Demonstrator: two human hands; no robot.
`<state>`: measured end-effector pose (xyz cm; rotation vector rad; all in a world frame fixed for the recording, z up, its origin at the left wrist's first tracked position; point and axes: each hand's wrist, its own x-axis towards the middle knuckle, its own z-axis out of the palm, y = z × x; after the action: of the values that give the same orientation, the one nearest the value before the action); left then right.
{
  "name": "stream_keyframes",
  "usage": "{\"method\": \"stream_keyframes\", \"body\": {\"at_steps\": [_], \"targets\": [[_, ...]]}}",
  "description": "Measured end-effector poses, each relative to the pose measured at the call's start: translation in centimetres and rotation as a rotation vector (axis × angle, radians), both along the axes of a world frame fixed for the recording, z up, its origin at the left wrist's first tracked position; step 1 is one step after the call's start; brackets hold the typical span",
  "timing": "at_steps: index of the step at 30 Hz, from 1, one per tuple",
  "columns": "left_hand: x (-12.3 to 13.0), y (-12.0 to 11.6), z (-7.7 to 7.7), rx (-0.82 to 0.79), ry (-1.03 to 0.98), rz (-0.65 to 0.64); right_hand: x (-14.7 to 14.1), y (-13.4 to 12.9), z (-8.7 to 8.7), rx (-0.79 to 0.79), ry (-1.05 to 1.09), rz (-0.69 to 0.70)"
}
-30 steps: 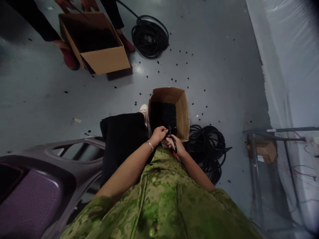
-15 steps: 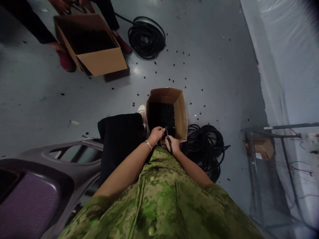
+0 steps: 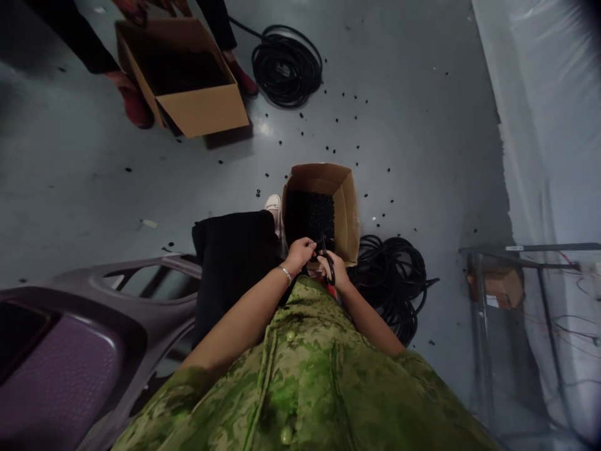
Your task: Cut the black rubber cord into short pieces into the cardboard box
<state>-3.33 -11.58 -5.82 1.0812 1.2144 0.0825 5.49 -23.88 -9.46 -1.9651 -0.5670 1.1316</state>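
My right hand (image 3: 338,270) is closed around black-handled scissors (image 3: 330,268), their blades pointing up over the near edge of an open cardboard box (image 3: 348,216). Just left of them, my left hand (image 3: 300,253) pinches a dark strand that looks like black tube; much of it is hidden by the fingers. Inside the box lies a mass of small black pieces (image 3: 320,213). A tangled coil of black tube (image 3: 392,279) rests on the floor to the right of the box.
Another person's hand (image 3: 134,9) is above a larger cardboard box (image 3: 206,113) at upper left. Beside it lies a second black coil (image 3: 286,66). Small black bits dot the floor. A purple-grey chair (image 3: 79,357) stands at left, a metal frame (image 3: 483,313) at right.
The whole view has shifted slightly, so most things appear farther right. The scissors have turned a little in my right hand, and both hands stay close together over the box edge.
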Motion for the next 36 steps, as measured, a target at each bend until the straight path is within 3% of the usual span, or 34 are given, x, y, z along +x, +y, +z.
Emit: {"method": "stream_keyframes", "body": {"at_steps": [10,20,27,36], "targets": [[0.0,0.2,-0.7,0.094,0.021,-0.004,0.0,-0.3,0.0,0.041,0.039,0.017],[0.1,0.5,-1.3,0.198,0.078,-0.112,-0.8,-1.2,-2.4,0.036,-0.167,-0.016],[0.1,0.6,-1.0,0.201,0.082,-0.103,-0.7,-1.6,-2.4,0.042,-0.332,0.03],[0.0,0.5,-1.1,0.193,0.072,-0.114,-0.6,-1.6,-2.2,0.019,-0.212,0.06]]}}
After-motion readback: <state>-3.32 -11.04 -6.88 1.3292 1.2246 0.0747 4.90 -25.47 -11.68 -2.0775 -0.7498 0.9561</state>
